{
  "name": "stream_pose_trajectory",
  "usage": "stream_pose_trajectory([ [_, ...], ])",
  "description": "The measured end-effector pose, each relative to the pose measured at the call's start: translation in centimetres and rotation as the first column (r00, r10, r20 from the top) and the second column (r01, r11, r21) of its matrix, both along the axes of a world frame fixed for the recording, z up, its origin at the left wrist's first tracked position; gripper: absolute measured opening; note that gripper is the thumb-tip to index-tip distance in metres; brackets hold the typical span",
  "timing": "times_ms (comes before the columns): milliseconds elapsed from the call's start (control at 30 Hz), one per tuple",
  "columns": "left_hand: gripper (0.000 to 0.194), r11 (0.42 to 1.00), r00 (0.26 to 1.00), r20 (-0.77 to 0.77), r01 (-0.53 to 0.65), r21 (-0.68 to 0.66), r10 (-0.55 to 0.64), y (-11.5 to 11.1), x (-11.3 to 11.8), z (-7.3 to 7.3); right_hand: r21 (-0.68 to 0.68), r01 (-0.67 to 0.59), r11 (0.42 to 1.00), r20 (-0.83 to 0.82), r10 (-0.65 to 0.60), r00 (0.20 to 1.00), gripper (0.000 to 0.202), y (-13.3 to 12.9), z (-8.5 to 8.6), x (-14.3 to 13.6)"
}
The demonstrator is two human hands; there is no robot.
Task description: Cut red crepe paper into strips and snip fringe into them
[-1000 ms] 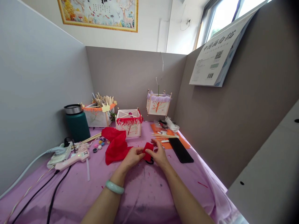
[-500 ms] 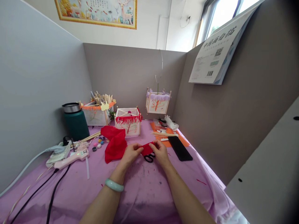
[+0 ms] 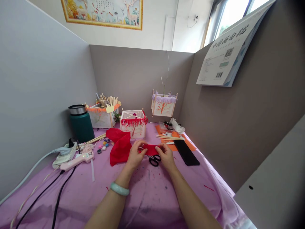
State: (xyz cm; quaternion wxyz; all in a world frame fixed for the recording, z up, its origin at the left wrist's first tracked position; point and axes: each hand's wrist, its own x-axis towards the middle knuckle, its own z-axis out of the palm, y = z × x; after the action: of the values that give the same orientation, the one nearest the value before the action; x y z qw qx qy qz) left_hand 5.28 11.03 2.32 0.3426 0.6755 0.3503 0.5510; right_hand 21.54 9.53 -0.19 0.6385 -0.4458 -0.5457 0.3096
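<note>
Between my two hands a small folded piece of red cloth [image 3: 151, 149] is stretched out flat. My left hand [image 3: 136, 154] pinches its left end, and my right hand [image 3: 165, 155] pinches the right end between thumb and fingers. Just below the cloth lie scissors with black handles [image 3: 154, 160], their blades partly covered. A larger crumpled red cloth [image 3: 119, 149] rests left of my left hand. Behind it stands a white box-shaped lantern [image 3: 133, 127] with red fringe and a painted tree.
At left are a green bottle [image 3: 81, 127], a pink glue gun [image 3: 77, 161] with cords, and a power strip [image 3: 64, 156]. An orange-trimmed box [image 3: 100, 117] holds sticks. A purple-fringed lantern [image 3: 164, 106] hangs at the back. A black phone [image 3: 186, 153] lies at right beside wooden sticks [image 3: 169, 137].
My hands have spread slightly apart, and more of the folded red cloth shows between them. The whole view has shifted a little, so things appear farther right.
</note>
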Motion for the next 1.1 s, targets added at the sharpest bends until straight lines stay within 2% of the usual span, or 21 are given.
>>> stream_pose_trajectory([
  [100, 0.014, 0.993, 0.991, -0.117, -0.055, 0.105, 0.067, 0.01, 0.11, -0.24, 0.004, 0.020, 1.000, 0.041, -0.020, 0.999, 0.023, 0.11, -0.26, 0.01],
  [233, 0.004, 0.987, 0.962, -0.248, -0.078, 0.142, 0.112, -0.08, 0.19, -0.54, 0.005, 0.022, 1.000, 0.096, -0.022, 0.995, 0.022, 0.10, -0.32, -0.04],
  [400, 0.016, 0.977, 0.918, -0.347, -0.145, 0.154, 0.191, -0.26, 0.20, -0.69, -0.004, 0.035, 0.999, 0.099, -0.034, 0.994, 0.022, -0.17, 0.12, -0.02],
  [600, 0.012, 0.998, 0.980, -0.191, -0.051, 0.033, 0.057, -0.44, 0.36, -0.35, -0.031, -0.015, 0.999, 0.006, 0.015, 1.000, 0.024, 0.08, 0.05, 0.17],
  [733, 0.016, 0.997, 0.999, -0.036, -0.040, -0.065, 0.037, -0.24, 0.44, -0.46, -0.046, -0.043, 0.998, -0.052, 0.041, 0.998, 0.025, 0.18, -0.02, 0.07],
  [867, 0.036, 0.973, 0.993, 0.121, 0.036, -0.229, -0.008, 0.02, 0.56, -0.45, -0.048, -0.073, 0.996, -0.105, 0.068, 0.992, 0.026, 0.00, 0.17, -0.23],
  [967, 0.032, 0.956, 0.986, 0.159, 0.085, -0.282, -0.041, 0.11, 0.58, -0.32, -0.053, -0.069, 0.996, -0.099, 0.063, 0.993, 0.027, -0.11, 0.34, -0.31],
  [1100, 0.032, 0.956, 0.986, 0.169, 0.065, -0.287, -0.017, 0.06, 0.48, -0.15, -0.049, -0.062, 0.997, -0.129, 0.055, 0.990, 0.027, -0.15, 0.48, -0.36],
])
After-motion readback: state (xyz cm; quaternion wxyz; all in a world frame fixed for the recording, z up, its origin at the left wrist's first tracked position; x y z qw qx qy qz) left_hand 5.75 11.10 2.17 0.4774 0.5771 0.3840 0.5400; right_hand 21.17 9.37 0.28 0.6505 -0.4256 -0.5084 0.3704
